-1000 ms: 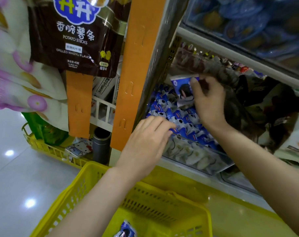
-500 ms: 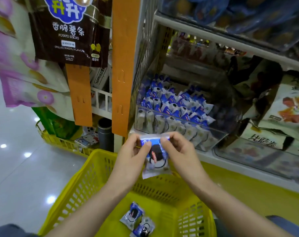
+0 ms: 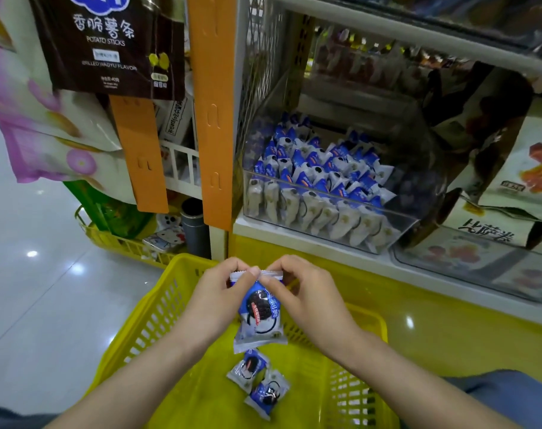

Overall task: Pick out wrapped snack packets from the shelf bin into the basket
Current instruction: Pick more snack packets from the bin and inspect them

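Note:
A blue and white wrapped snack packet point(image 3: 260, 314) hangs over the yellow basket point(image 3: 158, 317). My left hand point(image 3: 215, 300) and my right hand point(image 3: 306, 297) both pinch its top seam, one at each corner. Two more packets point(image 3: 257, 380) of the same kind lie on the basket floor just below. Up on the shelf, the clear plastic bin point(image 3: 325, 218) holds several rows of the same blue and white packets point(image 3: 322, 168).
An orange shelf post point(image 3: 214, 119) rises left of the bin. Dark potato stick bags point(image 3: 111, 41) and pink bags hang at upper left. Larger snack bags point(image 3: 505, 193) fill the shelf to the right. A smaller yellow wire basket point(image 3: 118, 239) sits on the floor at left.
My right hand drew one packet out of the bin and brought it down over the basket. My left hand joined it on the packet's top edge. The view tilted down.

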A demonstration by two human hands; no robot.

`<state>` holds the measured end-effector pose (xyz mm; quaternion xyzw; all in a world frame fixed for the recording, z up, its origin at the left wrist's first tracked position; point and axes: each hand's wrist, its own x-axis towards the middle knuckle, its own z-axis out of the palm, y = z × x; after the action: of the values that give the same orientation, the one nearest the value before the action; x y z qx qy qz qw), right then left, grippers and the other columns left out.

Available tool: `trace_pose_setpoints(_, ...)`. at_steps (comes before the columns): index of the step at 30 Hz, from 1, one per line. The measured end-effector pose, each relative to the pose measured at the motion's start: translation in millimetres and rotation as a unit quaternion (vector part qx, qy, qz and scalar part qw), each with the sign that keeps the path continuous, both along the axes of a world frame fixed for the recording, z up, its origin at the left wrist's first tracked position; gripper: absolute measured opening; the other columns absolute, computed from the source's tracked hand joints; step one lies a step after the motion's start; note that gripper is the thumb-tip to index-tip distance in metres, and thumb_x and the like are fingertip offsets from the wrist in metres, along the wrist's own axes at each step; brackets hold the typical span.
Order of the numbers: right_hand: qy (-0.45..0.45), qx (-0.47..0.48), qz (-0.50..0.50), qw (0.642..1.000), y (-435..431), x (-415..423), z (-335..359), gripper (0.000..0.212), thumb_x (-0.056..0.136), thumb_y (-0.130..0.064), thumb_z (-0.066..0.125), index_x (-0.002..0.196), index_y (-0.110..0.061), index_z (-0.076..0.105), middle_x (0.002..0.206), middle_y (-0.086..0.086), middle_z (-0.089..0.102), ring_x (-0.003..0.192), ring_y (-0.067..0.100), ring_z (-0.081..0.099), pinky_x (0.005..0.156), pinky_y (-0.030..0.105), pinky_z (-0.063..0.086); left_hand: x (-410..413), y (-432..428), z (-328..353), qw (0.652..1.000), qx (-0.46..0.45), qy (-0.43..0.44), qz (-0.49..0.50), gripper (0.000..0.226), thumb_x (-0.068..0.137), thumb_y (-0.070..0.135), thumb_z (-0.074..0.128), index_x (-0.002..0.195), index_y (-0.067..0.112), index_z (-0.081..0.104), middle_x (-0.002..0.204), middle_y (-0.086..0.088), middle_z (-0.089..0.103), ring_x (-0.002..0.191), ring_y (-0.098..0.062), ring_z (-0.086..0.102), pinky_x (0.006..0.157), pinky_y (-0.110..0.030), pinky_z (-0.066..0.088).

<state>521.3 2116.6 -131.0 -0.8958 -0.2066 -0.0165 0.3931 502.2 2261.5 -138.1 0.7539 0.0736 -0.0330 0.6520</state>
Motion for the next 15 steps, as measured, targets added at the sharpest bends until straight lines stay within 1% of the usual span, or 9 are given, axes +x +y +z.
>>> trace_pose_setpoints(2, -0.048, -0.044, 0.018, 0.998, -1.6, 0.4, 0.4, 0.013, 0.089, -0.035, 0.058, 0.087, -0.023, 0.062, 0.079, -0.013, 0.055, 0.072, 0.005, 0.052, 0.061, 0.026, 0.044, 0.0, 0.2, -1.6, 0.999, -0.031, 0.031, 0.000, 0.023, 0.091, 0.021, 0.055, 0.069, 0.014, 0.058, 0.058, 0.002, 0.066, 0.057, -0.005, 0.064, 0.050, -0.018, 0.048)
trace_pose_setpoints(4, -0.053, -0.040, 0.024, 0.997, -1.6, 0.2, 1.4, 0.012, 0.090, -0.033, 0.057, 0.086, -0.022, 0.062, 0.079, -0.013, 0.056, 0.070, 0.004, 0.051, 0.060, 0.024, 0.043, -0.2, 0.4, -1.3, 0.997, -0.059, 0.054, -0.005, 0.020, 0.091, 0.023, 0.055, 0.074, 0.013, 0.060, 0.064, -0.002, 0.069, 0.062, -0.010, 0.067, 0.053, -0.021, 0.051)
trace_pose_setpoints(5, -0.041, -0.018, 0.017, 0.999, -1.2, 0.2, 1.2, 0.011, 0.090, -0.030, 0.058, 0.084, -0.021, 0.062, 0.078, -0.011, 0.058, 0.069, 0.004, 0.051, 0.060, 0.023, 0.043, -0.5, 0.6, -0.2, 0.995, -0.077, 0.064, -0.009, 0.017, 0.090, 0.023, 0.056, 0.079, 0.012, 0.061, 0.069, -0.002, 0.071, 0.065, -0.011, 0.068, 0.054, -0.021, 0.052)
trace_pose_setpoints(7, 0.019, 0.058, -0.023, 0.998, -0.1, 1.8, 1.0, 0.012, 0.090, -0.022, 0.058, 0.078, -0.020, 0.060, 0.073, -0.008, 0.060, 0.066, 0.006, 0.055, 0.058, 0.024, 0.047, -1.4, 1.1, 2.3, 0.990, -0.112, 0.083, -0.020, 0.014, 0.087, 0.021, 0.060, 0.094, 0.010, 0.061, 0.083, -0.004, 0.073, 0.075, -0.014, 0.070, 0.061, -0.023, 0.055)
trace_pose_setpoints(8, 0.064, 0.105, -0.049, 0.991, 0.4, 2.9, 1.1, 0.015, 0.090, -0.018, 0.057, 0.076, -0.021, 0.058, 0.071, -0.007, 0.060, 0.064, 0.007, 0.056, 0.055, 0.025, 0.050, -1.8, 1.8, 3.0, 0.988, -0.116, 0.094, -0.025, 0.019, 0.085, 0.020, 0.063, 0.101, 0.010, 0.060, 0.091, -0.006, 0.073, 0.081, -0.016, 0.070, 0.068, -0.027, 0.057)
trace_pose_setpoints(9, 0.112, 0.153, -0.074, 0.979, 1.2, 4.1, 1.3, 0.017, 0.091, -0.015, 0.056, 0.074, -0.020, 0.056, 0.070, -0.004, 0.059, 0.062, 0.007, 0.057, 0.052, 0.024, 0.052, -2.4, 2.6, 3.8, 0.988, -0.108, 0.105, -0.026, 0.025, 0.082, 0.019, 0.066, 0.104, 0.011, 0.059, 0.096, -0.007, 0.072, 0.085, -0.018, 0.070, 0.073, -0.031, 0.056)
trace_pose_setpoints(10, 0.160, 0.194, -0.094, 0.963, 2.0, 4.9, 1.7, 0.019, 0.092, -0.012, 0.054, 0.074, -0.019, 0.054, 0.072, -0.002, 0.059, 0.061, 0.006, 0.058, 0.050, 0.022, 0.053, -3.1, 3.5, 4.6, 0.989, -0.096, 0.110, -0.024, 0.028, 0.080, 0.019, 0.069, 0.106, 0.013, 0.058, 0.097, -0.006, 0.071, 0.085, -0.018, 0.070, 0.073, -0.032, 0.055)
trace_pose_setpoints(13, 0.269, 0.277, -0.106, 0.916, 5.1, 5.7, 2.3, 0.016, 0.095, -0.006, 0.046, 0.081, -0.012, 0.050, 0.083, 0.009, 0.058, 0.065, 0.010, 0.060, 0.052, 0.021, 0.055, -5.1, 8.6, 5.5, 0.993, -0.079, 0.089, 0.002, 0.029, 0.076, 0.017, 0.073, 0.102, 0.015, 0.059, 0.090, -0.004, 0.073, 0.072, -0.010, 0.069, 0.058, -0.019, 0.050)
trace_pose_setpoints(15, 0.293, 0.261, -0.074, 0.917, 5.3, 5.4, 2.5, 0.011, 0.096, -0.009, 0.044, 0.088, -0.012, 0.050, 0.085, 0.007, 0.059, 0.066, 0.009, 0.061, 0.054, 0.021, 0.055, -6.1, 13.6, 5.6, 0.995, -0.068, 0.068, 0.011, 0.027, 0.074, 0.016, 0.074, 0.098, 0.016, 0.061, 0.079, 0.002, 0.073, 0.066, -0.006, 0.068, 0.053, -0.015, 0.048)
